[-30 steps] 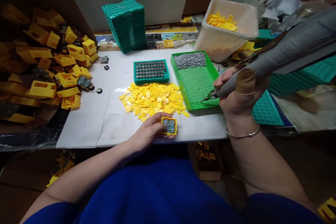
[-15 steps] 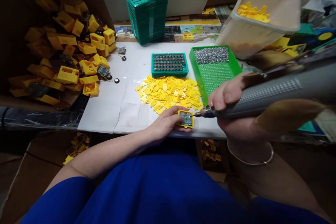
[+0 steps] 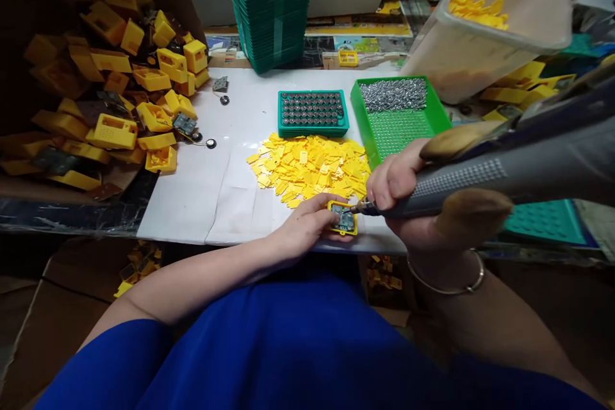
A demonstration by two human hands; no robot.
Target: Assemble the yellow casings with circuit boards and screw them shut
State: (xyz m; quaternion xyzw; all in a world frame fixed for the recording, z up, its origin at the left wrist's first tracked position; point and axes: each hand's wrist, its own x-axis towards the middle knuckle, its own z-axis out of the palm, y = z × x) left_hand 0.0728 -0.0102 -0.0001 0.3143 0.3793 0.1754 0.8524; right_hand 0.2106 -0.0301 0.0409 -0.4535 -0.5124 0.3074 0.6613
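Observation:
My left hand (image 3: 307, 224) is closed around a small yellow plastic case (image 3: 355, 225) at the table's front edge. Inside the case lies a circuit board (image 3: 343, 218), with my thumb resting on its left side. In my right hand (image 3: 398, 189) is a grey electric screwdriver (image 3: 461, 182), tilted down to the left. Its tip reaches the board's upper part; the exact contact point is too small to make out. Just beyond my hands spreads a pile of flat yellow plastic pieces (image 3: 312, 170).
A green tray (image 3: 358, 118) of small metal screws stands at right. Behind the pile sits a teal tray (image 3: 312, 131) of round metal parts. A teal tray stack (image 3: 269, 19) rises farther back. Yellow cases (image 3: 113, 131) fill the left side; a translucent bin (image 3: 432, 51) stands back right.
The screwdriver has moved left and closer to the board, its metal shaft now almost hidden at the case. My left hand keeps its hold on the case. The camera view has shifted slightly.

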